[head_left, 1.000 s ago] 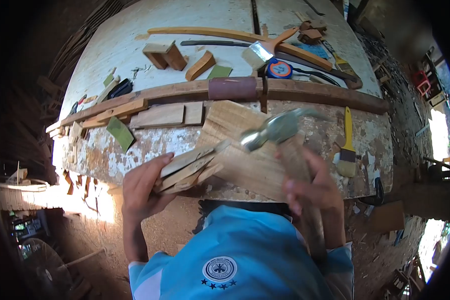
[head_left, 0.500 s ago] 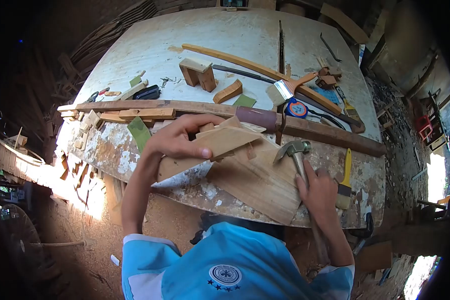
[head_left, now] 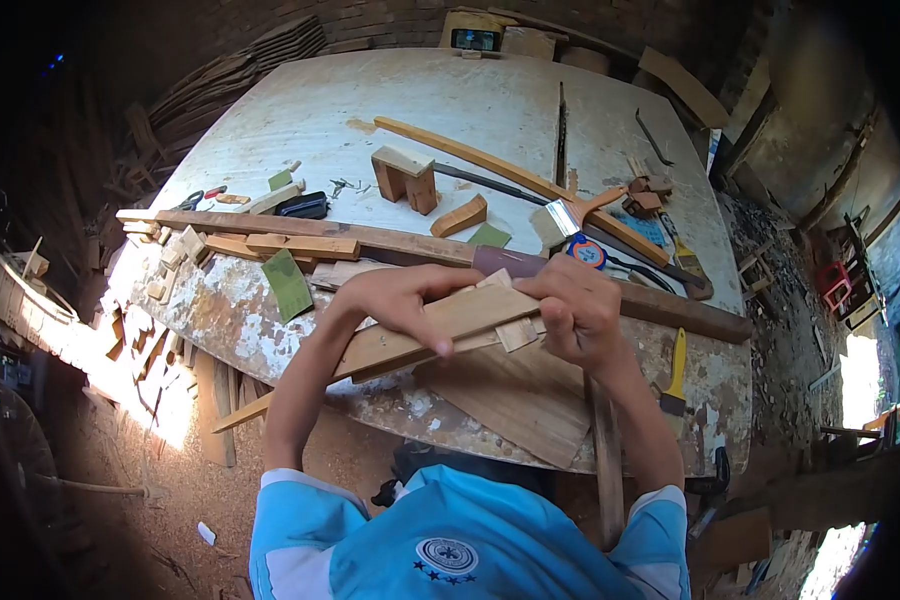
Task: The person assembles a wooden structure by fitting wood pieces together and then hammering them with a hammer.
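My left hand (head_left: 400, 305) is closed on pale wooden pieces (head_left: 440, 328), thumb over the upper face. They are tilted above the bench, and a narrow end (head_left: 242, 412) sticks out lower left past my forearm. A small pale wood block (head_left: 517, 335) shows at their right end. My right hand (head_left: 582, 308) is curled there, its fingers at the wood. From beneath this hand the hammer's handle (head_left: 607, 455) runs down toward my shirt; its head is hidden. Below the pieces a flat wooden board (head_left: 510, 405) lies on the worn workbench (head_left: 370, 85).
A long wooden bar (head_left: 370, 236) crosses the bench, with a purple-brown roll (head_left: 508, 262) on it. Beyond are a tape measure (head_left: 586, 252), a paintbrush (head_left: 568, 214) and a wooden bracket (head_left: 406, 178). A yellow-handled brush (head_left: 678, 370) lies at right, green sandpaper (head_left: 287, 285) at left.
My right hand has moved up and left to the end of the wooden pieces, and the hammer head is now hidden. The pieces have turned and shifted right. The view has tilted slightly.
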The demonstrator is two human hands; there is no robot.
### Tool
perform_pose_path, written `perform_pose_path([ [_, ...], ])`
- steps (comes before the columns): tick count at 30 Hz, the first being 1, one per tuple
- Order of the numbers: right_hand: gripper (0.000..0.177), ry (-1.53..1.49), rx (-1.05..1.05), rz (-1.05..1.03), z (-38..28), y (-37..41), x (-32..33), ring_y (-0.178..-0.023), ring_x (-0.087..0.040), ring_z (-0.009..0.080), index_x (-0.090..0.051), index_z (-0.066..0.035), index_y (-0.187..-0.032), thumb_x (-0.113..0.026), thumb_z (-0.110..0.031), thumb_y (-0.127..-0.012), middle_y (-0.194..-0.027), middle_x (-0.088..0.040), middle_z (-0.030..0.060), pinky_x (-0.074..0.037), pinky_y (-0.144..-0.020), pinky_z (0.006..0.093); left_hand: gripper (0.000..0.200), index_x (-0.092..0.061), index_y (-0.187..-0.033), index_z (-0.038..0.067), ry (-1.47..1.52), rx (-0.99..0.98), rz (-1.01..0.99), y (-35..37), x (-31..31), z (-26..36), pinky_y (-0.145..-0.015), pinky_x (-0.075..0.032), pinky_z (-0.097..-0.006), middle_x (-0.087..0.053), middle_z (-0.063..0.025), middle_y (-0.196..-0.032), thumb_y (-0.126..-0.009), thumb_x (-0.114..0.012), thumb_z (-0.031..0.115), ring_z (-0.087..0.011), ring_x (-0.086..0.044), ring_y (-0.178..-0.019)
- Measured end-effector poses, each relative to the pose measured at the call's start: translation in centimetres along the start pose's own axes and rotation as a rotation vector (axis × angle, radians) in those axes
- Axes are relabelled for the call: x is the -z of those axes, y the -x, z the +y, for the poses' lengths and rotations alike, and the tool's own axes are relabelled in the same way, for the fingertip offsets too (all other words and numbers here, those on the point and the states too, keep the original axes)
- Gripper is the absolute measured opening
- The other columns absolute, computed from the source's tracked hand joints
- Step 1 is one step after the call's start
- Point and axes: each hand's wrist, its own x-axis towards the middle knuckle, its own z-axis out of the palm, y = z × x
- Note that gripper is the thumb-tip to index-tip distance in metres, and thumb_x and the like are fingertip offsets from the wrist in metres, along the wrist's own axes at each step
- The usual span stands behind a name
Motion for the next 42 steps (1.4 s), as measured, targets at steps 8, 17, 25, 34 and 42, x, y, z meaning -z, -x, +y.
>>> perform_pose_path([
  [8, 0.056, -0.311, -0.273, 0.015, 2.0, 0.8, -0.8, -0.06, -0.054, 0.0175, -0.057, 0.004, -0.068, -0.038, -0.038, -0.099, -0.065, -0.055, 0.0102, -0.04, -0.054, 0.0291, 0.089, -0.042, -0.128, -0.003, -0.271, -0.034, -0.041, -1.5, 0.0, -0.3, -0.085, -0.046, -0.0298, -0.06, -0.0143, -0.111, -0.06, -0.083, 0.037, -0.0188, -0.058, -0.102],
  [17, 0.067, -0.458, -0.503, -0.043, 1.2, 1.0, -1.3, -0.074, -0.048, 0.02, -0.048, 0.002, -0.079, -0.016, -0.054, -0.097, -0.076, -0.049, 0.0103, -0.038, -0.072, 0.0316, 0.097, -0.038, -0.128, -0.006, -0.168, 0.013, -0.075, -1.7, 0.3, -1.1, -0.085, -0.046, -0.0313, -0.059, -0.0158, -0.112, -0.056, -0.085, 0.04, -0.0195, -0.057, -0.101],
  [25, 0.069, -0.315, -0.624, -0.134, 0.4, -1.1, -0.9, -0.071, -0.046, 0.02, -0.047, 0.001, -0.08, -0.014, -0.058, -0.096, -0.073, -0.047, 0.0101, -0.039, -0.07, 0.0332, 0.088, -0.037, -0.128, -0.006, -0.069, 0.111, -0.112, -2.3, 1.5, -2.6, -0.084, -0.045, -0.0318, -0.057, -0.0127, -0.106, -0.057, -0.078, 0.028, -0.0199, -0.055, -0.096],
  [34, 0.066, -0.21, -0.602, -0.011, 0.5, -2.0, -1.6, -0.056, -0.042, 0.017, -0.047, 0.001, -0.066, -0.019, -0.05, -0.099, -0.056, -0.043, 0.0058, -0.035, -0.056, 0.0317, 0.079, -0.041, -0.122, -0.005, -0.101, 0.131, -0.116, -2.3, 1.1, -1.0, -0.08, -0.047, -0.0304, -0.059, -0.0109, -0.099, -0.058, -0.079, 0.022, -0.0163, -0.057, -0.093],
  [42, 0.056, -0.055, -0.572, -0.147, -1.3, -4.3, -0.5, -0.059, -0.05, 0.0341, -0.057, 0.008, -0.082, -0.031, -0.038, -0.1, -0.062, -0.052, 0.0213, -0.041, -0.062, 0.0412, 0.077, -0.043, -0.121, -0.004, -0.106, 0.133, -0.034, -1.4, 1.1, -0.7, -0.081, -0.045, -0.0302, -0.056, -0.0121, -0.102, -0.058, -0.074, 0.027, -0.0183, -0.054, -0.095],
])
